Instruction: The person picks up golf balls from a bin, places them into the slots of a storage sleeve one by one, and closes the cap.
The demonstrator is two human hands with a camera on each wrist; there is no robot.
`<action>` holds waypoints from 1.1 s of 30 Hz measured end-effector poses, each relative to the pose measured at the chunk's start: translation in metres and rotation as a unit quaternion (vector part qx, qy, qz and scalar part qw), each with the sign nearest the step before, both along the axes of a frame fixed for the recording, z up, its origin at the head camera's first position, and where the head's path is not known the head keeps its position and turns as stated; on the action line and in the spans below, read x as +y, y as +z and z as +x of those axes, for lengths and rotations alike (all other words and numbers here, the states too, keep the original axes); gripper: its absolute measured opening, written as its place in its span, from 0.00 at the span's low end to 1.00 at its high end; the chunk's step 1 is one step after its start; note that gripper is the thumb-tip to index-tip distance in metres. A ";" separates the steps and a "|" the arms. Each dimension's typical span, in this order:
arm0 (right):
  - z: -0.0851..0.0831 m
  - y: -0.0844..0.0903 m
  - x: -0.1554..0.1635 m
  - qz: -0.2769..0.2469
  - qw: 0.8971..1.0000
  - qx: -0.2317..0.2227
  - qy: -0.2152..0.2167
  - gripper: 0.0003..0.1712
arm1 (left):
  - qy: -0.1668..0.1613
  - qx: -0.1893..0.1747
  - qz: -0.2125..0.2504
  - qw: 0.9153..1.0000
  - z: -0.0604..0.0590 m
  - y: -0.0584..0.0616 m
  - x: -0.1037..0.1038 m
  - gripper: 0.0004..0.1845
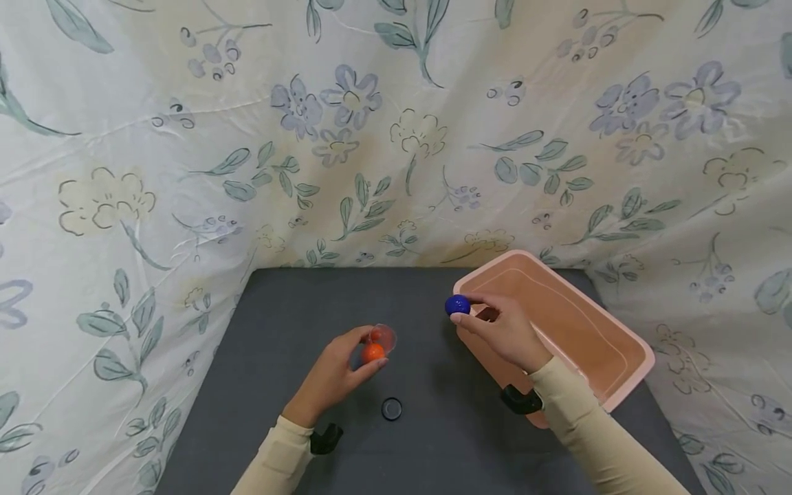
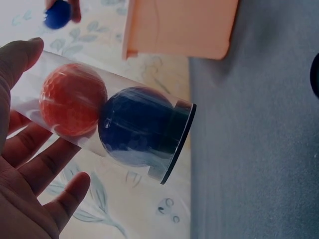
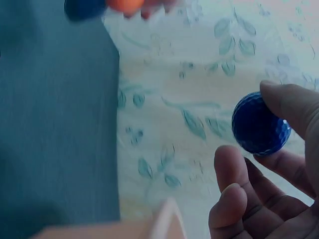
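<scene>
My left hand (image 1: 337, 375) holds a clear plastic tube (image 2: 107, 124) over the grey table, open mouth tilted up (image 1: 383, 336). Inside it an orange golf ball (image 2: 72, 99) lies against a dark blue ball (image 2: 134, 127) at the black-capped end. The orange ball (image 1: 373, 353) shows through the tube in the head view. My right hand (image 1: 504, 330) pinches a blue golf ball (image 1: 457, 304) between thumb and fingertips, to the right of the tube and apart from it. The right wrist view has this ball (image 3: 260, 123) held at the fingertips.
A pink plastic bin (image 1: 609, 357) stands at the right of the grey table (image 1: 278, 302), under my right forearm. A black ring-shaped cap (image 1: 391, 409) lies on the table near the front, between my arms. Flowered cloth (image 1: 371, 137) hangs behind and at both sides.
</scene>
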State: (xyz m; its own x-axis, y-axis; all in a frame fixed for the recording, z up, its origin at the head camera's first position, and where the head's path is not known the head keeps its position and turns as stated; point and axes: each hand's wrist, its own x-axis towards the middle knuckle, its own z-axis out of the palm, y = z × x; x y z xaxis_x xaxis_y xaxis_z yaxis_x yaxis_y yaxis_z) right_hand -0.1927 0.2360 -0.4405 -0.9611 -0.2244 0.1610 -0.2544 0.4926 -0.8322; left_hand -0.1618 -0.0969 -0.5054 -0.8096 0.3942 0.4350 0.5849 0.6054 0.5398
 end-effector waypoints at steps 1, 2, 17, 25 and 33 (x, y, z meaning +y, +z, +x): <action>0.001 0.000 -0.005 -0.008 1.000 -0.004 0.004 0.29 | 0.000 0.000 0.001 1.000 0.000 0.000 0.000 0.28; 0.002 -0.001 -0.010 -0.014 1.000 -0.008 0.008 0.29 | 0.000 0.000 0.002 1.000 0.000 0.000 0.001 0.28; 0.016 -0.006 -0.068 -0.041 0.997 -0.011 0.066 0.24 | -0.018 0.004 0.007 1.000 -0.002 -0.001 0.005 0.28; 0.022 -0.012 -0.084 -0.101 0.990 -0.014 0.100 0.23 | -0.023 -0.006 0.010 1.000 -0.003 -0.002 0.005 0.28; 0.023 -0.020 -0.090 -0.115 0.988 -0.014 0.105 0.23 | -0.023 0.001 0.010 1.000 -0.002 -0.004 0.005 0.28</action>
